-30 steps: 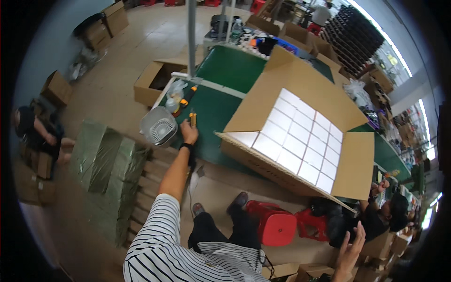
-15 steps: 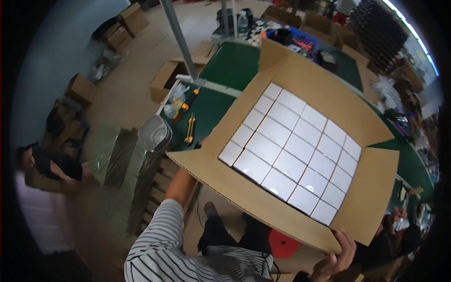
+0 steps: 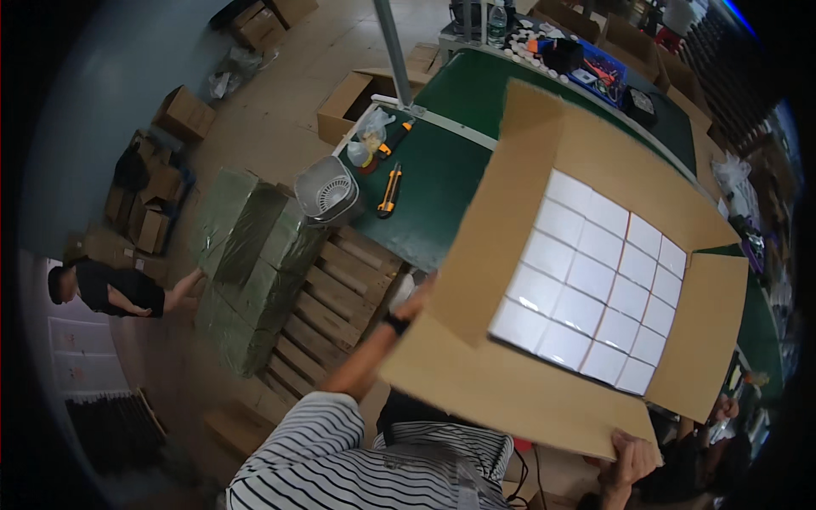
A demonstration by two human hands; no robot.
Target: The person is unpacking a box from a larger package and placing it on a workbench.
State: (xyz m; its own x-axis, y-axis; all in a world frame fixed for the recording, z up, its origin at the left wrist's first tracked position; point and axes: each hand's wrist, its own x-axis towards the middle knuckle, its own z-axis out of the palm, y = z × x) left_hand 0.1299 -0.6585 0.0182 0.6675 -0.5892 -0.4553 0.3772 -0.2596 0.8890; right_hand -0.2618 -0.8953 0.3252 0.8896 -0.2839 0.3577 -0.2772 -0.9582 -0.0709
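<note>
A large open cardboard box (image 3: pixel 527 374) with its flaps spread tilts in front of me, over the near side of the green table. Inside, white small boxes (image 3: pixel 586 276) are packed in tight rows. My right hand (image 3: pixel 633 459) grips the near flap at its right corner, fingers curled over the edge and thumb beneath. At the box's left side, my left hand (image 3: pixel 416 299) presses against the outside, a black band on its wrist. That hand's fingertips are partly hidden behind the cardboard.
On the green table (image 3: pixel 433 221) lie a yellow-black utility knife (image 3: pixel 390 190), a second orange-black tool (image 3: pixel 396 139) and a grey plastic basket (image 3: pixel 327 191). Wrapped green bundles (image 3: pixel 246 255) stand by a wooden pallet (image 3: pixel 327 297). Another person (image 3: pixel 119 289) is at far left.
My view has swung left. The box has shifted right and nearer relative to the table and turned, its left wall now covering some white boxes. Both hands moved with it.
</note>
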